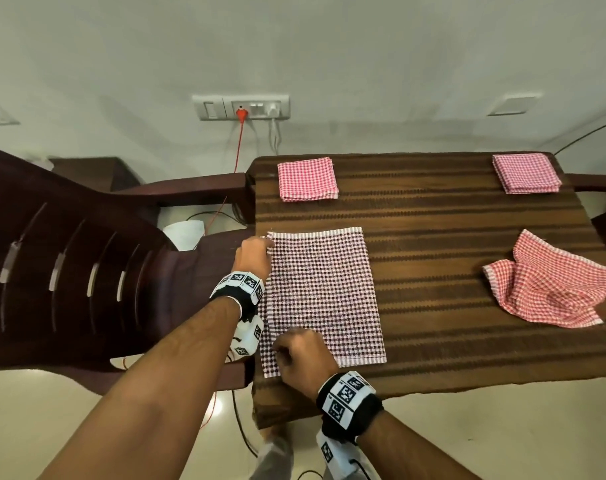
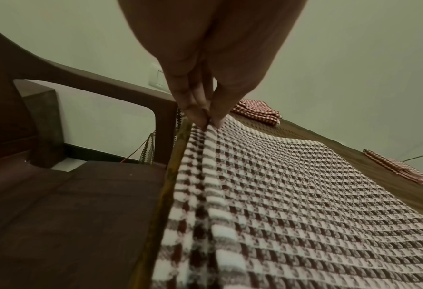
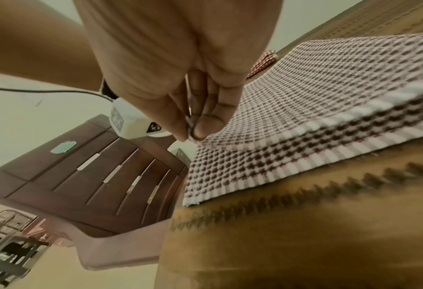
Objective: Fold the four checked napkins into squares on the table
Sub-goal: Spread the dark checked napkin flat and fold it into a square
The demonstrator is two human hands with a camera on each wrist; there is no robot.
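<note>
left hand (image 1: pixel 254 252) pinches dark napkin (image 1: pixel 324 292) far corner | right hand (image 1: pixel 303 355) seemingly pinches near corner

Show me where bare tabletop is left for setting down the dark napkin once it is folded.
Bare striped cloth runs down the middle, between the dark checked napkin and the crumpled red napkin, and along the far edge between the two folded red napkins. The near-left corner is crowded: left hand and right hand pinch the napkin there.
</note>
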